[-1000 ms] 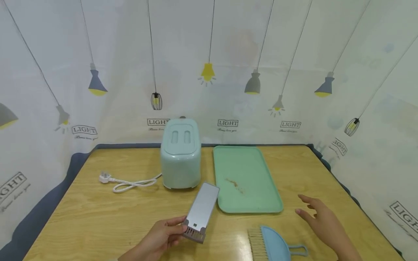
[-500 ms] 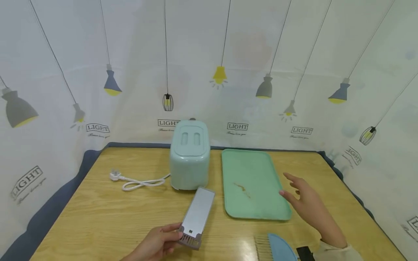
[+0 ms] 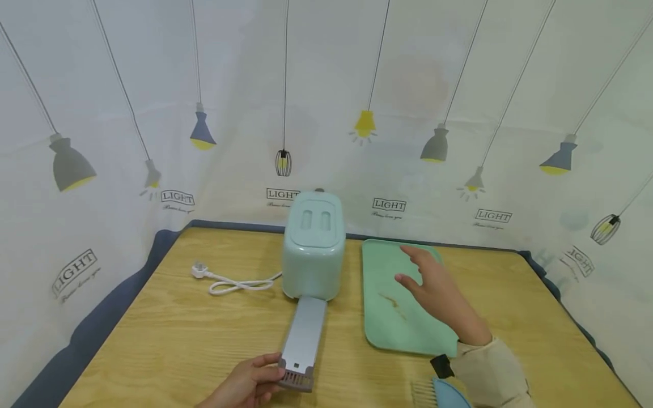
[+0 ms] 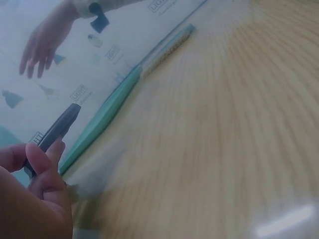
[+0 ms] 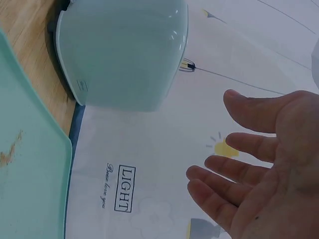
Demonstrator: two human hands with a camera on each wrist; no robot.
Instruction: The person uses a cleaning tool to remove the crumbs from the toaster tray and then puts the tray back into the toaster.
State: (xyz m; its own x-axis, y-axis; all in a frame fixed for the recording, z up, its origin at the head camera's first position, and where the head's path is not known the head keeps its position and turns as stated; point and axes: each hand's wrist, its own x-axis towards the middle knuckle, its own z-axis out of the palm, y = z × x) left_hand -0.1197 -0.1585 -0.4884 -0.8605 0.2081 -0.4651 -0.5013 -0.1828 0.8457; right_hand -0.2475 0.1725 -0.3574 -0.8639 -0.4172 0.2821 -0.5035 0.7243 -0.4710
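My left hand (image 3: pixel 250 381) pinches the grey slotted end of a flat metal crumb tray (image 3: pixel 305 331) between thumb and fingers. The tray's far end meets the bottom front edge of a pale mint toaster (image 3: pixel 312 266); whether it has entered a slot I cannot tell. In the left wrist view the crumb tray (image 4: pixel 60 127) shows edge-on in the fingers. My right hand (image 3: pixel 439 292), fingers spread and holding nothing, hovers over a green serving tray (image 3: pixel 380 334) with brown crumbs (image 3: pixel 393 303) on it. The right wrist view shows that hand (image 5: pixel 259 169) apart from the toaster.
A white power cord with a plug (image 3: pixel 199 270) lies left of the toaster. A blue brush (image 3: pixel 449 395) with pale bristles lies at the front right, partly behind the right sleeve. A lamp-printed cloth (image 3: pixel 245 113) hangs behind the wooden table (image 3: pixel 204 328).
My left hand has brought the crumb tray's far end to the toaster's base and straightened it. My right hand has moved left and forward, from beside the green tray to above it.
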